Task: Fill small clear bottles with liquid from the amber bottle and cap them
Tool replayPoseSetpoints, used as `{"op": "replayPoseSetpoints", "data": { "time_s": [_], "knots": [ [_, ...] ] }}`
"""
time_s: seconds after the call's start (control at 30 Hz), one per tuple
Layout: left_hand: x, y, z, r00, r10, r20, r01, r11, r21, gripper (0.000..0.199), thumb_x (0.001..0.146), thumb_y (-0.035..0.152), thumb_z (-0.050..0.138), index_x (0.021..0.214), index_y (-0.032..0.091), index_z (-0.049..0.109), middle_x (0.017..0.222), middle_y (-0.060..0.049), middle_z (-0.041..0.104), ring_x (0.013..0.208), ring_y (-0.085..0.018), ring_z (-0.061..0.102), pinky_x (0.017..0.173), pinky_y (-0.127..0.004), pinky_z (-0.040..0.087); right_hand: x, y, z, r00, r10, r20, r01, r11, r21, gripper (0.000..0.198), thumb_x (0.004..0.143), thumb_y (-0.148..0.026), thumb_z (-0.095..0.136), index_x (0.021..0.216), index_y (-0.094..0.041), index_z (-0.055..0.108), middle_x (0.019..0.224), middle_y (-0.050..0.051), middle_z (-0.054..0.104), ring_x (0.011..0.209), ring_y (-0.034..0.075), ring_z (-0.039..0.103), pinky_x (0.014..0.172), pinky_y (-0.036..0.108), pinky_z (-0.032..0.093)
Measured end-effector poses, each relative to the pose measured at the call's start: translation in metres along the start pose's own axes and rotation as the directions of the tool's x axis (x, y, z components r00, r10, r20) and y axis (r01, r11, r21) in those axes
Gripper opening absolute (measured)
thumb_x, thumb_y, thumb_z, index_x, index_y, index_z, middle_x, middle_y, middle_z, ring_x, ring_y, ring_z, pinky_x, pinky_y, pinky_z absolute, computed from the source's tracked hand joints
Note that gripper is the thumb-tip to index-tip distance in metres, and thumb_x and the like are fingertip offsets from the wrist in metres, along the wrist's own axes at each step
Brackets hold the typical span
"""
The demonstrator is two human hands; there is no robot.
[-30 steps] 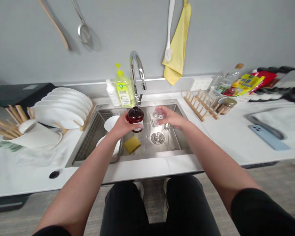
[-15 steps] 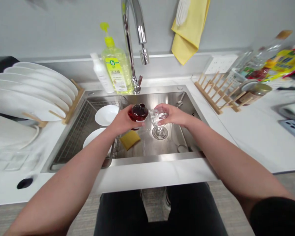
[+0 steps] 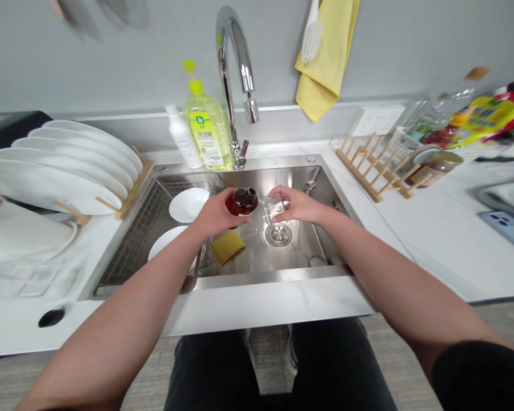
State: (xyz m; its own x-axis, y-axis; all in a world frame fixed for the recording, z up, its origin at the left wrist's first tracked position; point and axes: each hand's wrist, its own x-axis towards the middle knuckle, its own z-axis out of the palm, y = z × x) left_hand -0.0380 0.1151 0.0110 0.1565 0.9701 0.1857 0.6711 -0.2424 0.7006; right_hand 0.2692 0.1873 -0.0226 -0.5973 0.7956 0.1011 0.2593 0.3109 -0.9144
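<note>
My left hand [image 3: 220, 214] is wrapped round a dark reddish-brown bottle [image 3: 243, 201]. No cap covers the bottle's neck, which leans right. A clear, see-through vessel [image 3: 269, 206], like a small glass, is held in the curled fingers of my right hand [image 3: 293, 204]; its full shape is partly hidden. Both things hang over the steel sink [image 3: 257, 273], close to each other, up and left of the drain [image 3: 278, 234]. Under my left hand a yellow sponge [image 3: 228, 247] lies on the sink floor. Any liquid between bottle and vessel cannot be made out.
White bowls [image 3: 189, 204] sit in a wire basket [image 3: 126, 251] at the sink's left. Behind stand the faucet [image 3: 233, 74] and a yellow-green dish soap bottle [image 3: 208, 128]. Plates [image 3: 68, 171] fill a rack on the left; a wooden rack [image 3: 374, 165] stands right, near a phone [image 3: 508, 228].
The camera view has shifted a little, so the surroundings sit slightly lower and the right-hand items further left. My hands keep their holds; the bottle's neck leans slightly more to the right.
</note>
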Motion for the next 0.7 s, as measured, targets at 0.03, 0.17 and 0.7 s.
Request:
{"op": "replayPoseSetpoints", "data": {
  "time_s": [0.03,0.17,0.7],
  "knots": [
    [-0.0006,0.0011,-0.0001,1.000,0.000,0.007,0.000,1.000,0.020,0.078,0.068,0.049,0.102,0.135,0.019,0.076,0.113,-0.010,0.086,0.101,-0.032,0.080,0.096,-0.044,0.063,-0.0003,-0.0009,-0.0001,1.000,-0.002,0.004,0.002,1.000,-0.016,0.072,0.064,-0.035,0.106,0.127,-0.024,0.073,0.126,0.008,0.078,0.118,0.033,0.074,0.108,0.052,0.064],
    [-0.0029,0.0055,-0.0007,0.999,-0.010,0.034,0.007,0.996,0.094,0.079,0.069,0.050,0.100,0.139,0.022,0.075,0.121,-0.009,0.086,0.108,-0.033,0.081,0.101,-0.044,0.063,-0.0008,-0.0046,-0.0009,1.000,0.002,0.016,-0.002,0.999,-0.038,0.071,0.063,-0.035,0.106,0.125,-0.026,0.074,0.126,0.008,0.079,0.117,0.033,0.075,0.103,0.050,0.065],
    [-0.0035,0.0072,0.0037,0.997,0.019,0.073,-0.033,0.982,0.188,0.084,0.070,0.045,0.096,0.147,0.023,0.073,0.137,-0.011,0.084,0.122,-0.037,0.081,0.110,-0.048,0.063,-0.0016,-0.0058,-0.0025,0.999,0.026,0.047,-0.021,0.992,-0.122,0.074,0.062,-0.039,0.106,0.127,-0.024,0.075,0.125,0.009,0.081,0.114,0.032,0.076,0.102,0.046,0.063]
  ]
}}
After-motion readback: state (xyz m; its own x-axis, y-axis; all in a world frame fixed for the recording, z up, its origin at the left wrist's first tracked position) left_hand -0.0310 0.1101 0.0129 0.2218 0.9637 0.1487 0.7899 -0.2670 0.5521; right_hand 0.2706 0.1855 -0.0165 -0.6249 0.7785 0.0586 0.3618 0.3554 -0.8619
